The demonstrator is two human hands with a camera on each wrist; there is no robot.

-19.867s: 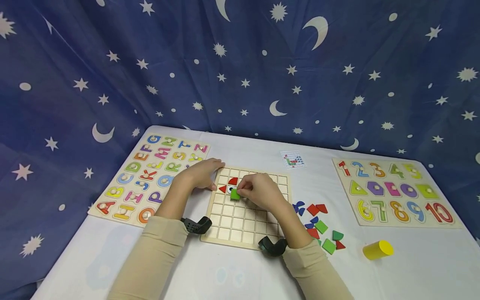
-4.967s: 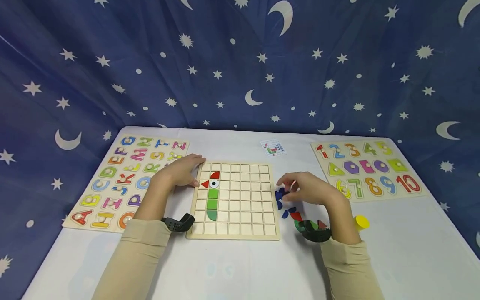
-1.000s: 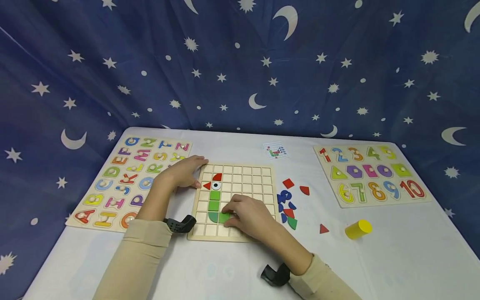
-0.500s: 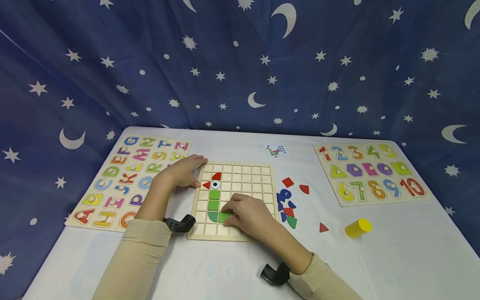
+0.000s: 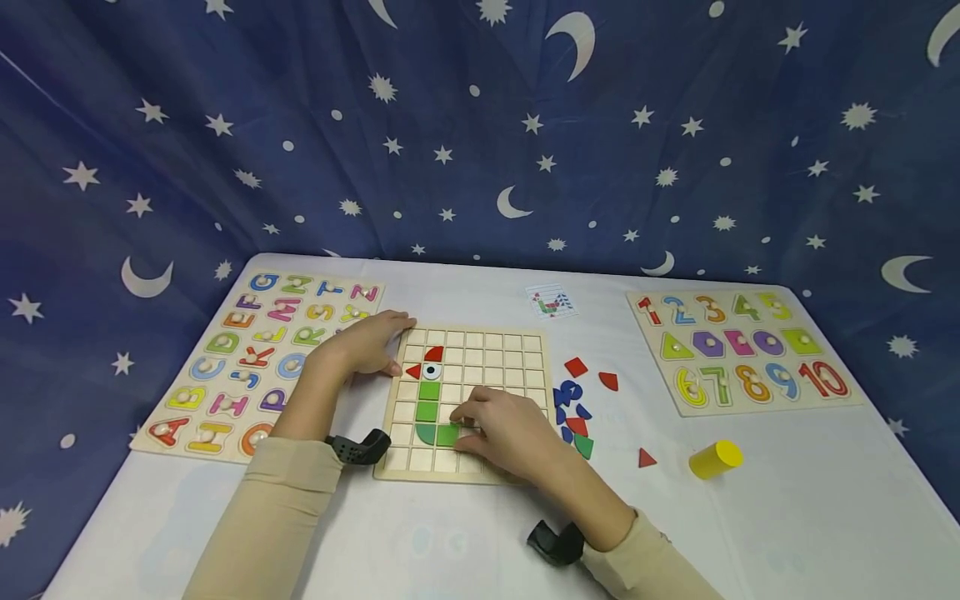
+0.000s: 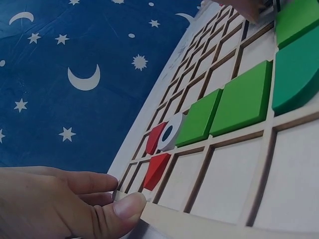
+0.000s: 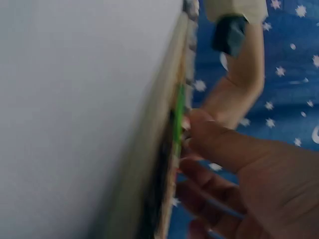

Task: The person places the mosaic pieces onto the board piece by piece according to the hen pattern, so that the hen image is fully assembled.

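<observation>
A staged play corner for a child's learning games: a night-sky curtain point(image 5: 480, 125) of moons and stars hangs behind a white-covered table point(image 5: 465, 542). An alphabet peg puzzle point(image 5: 255, 358) lies at nine o'clock, a number-and-shape puzzle point(image 5: 742, 350) at two o'clock.

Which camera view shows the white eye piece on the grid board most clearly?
The left wrist view: the eye piece is close and sharp, between a red piece and a green square. The head view shows it small. The right wrist view, blurred, hides it.
</observation>
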